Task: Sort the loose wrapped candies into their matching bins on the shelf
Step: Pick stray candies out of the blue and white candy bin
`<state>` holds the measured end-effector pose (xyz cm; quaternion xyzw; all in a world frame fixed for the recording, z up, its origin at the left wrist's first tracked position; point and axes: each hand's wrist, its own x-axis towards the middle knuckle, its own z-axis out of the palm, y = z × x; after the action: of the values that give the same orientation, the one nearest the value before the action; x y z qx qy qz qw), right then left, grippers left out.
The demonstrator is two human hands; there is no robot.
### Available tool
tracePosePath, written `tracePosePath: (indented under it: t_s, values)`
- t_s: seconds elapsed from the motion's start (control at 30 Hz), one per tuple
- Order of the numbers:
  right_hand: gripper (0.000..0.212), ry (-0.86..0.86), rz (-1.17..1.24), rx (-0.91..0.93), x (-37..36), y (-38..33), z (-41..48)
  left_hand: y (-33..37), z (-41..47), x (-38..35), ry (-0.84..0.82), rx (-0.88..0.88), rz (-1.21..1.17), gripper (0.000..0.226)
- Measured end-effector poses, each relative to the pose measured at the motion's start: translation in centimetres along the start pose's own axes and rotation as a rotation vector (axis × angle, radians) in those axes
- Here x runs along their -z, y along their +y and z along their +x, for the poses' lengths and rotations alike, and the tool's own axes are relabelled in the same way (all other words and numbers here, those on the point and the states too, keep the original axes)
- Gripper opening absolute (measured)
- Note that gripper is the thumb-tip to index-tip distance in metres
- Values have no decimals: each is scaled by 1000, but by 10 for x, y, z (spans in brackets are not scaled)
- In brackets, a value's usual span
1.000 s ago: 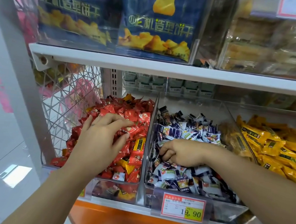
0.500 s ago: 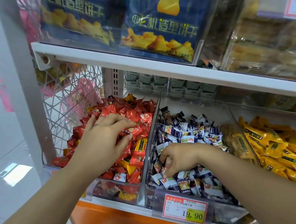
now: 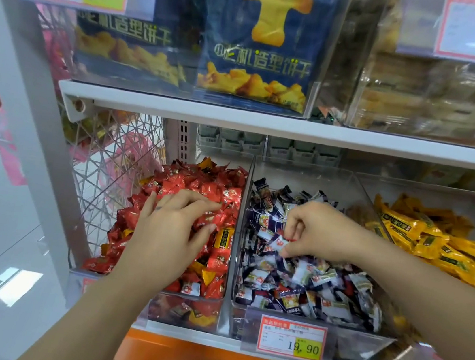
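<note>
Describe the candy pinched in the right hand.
The candy is small, in a glossy white wrapper with a red mark and a sliver of red at its right end. The right hand pinches it between thumb and fingers, which hide part of it. It sits tilted, low over the pile in the middle bin; whether it touches the pile is unclear.

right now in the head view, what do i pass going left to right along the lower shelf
wire rack → red candies, left hand resting on them → clear divider → blue and white candies, right hand pinching a wrapped candy over them → yellow candies
</note>
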<state>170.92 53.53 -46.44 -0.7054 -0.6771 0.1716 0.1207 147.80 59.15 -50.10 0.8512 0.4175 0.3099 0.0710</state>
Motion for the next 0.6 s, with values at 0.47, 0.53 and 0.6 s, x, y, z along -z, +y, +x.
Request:
tracePosePath:
  t_s: [0.47,0.53,0.6]
  values:
    - [29,150,168,-2,-1,16,-7,18,-3,0,30,-98,-63,31]
    - [29,146,180,-8,-3,15,-5,22,-3,-1,41,-124,-74,31]
    - [29,151,190,0,-2,11,-6,26,-1,-2,55,-152,-95,31]
